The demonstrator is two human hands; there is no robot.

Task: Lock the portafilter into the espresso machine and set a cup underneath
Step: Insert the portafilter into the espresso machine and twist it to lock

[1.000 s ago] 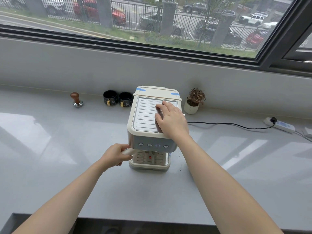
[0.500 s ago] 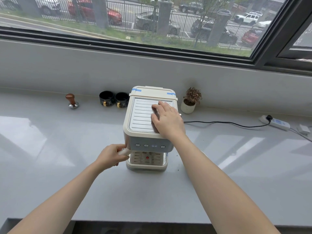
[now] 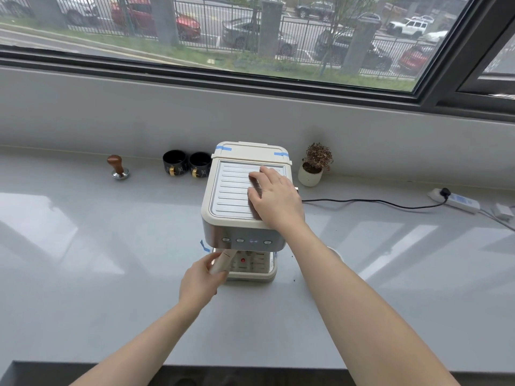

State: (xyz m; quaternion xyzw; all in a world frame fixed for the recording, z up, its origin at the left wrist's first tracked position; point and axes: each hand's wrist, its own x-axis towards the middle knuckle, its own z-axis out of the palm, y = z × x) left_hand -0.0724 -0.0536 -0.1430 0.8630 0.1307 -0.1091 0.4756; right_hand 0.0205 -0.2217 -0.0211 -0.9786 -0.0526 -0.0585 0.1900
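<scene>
A cream espresso machine [image 3: 237, 190] stands on the grey counter [image 3: 83, 260]. My right hand [image 3: 274, 199] lies flat on its ribbed top, pressing down. My left hand [image 3: 202, 277] grips the cream handle of the portafilter [image 3: 223, 261], which runs up under the machine's front panel; its basket end is hidden below the panel. Two black cups [image 3: 174, 162] with gold handles stand side by side behind the machine's left corner. The drip tray [image 3: 256, 274] below the group head holds no cup.
A wooden-knobbed tamper [image 3: 118, 168] stands at the back left. A small potted plant [image 3: 313, 165] sits right of the machine. A black cable [image 3: 362, 203] runs to a white power strip [image 3: 457, 200]. A white rim [image 3: 335, 253] shows behind my right forearm.
My left hand has swung the portafilter handle from the machine's left side toward its front centre. My right hand stays on the top.
</scene>
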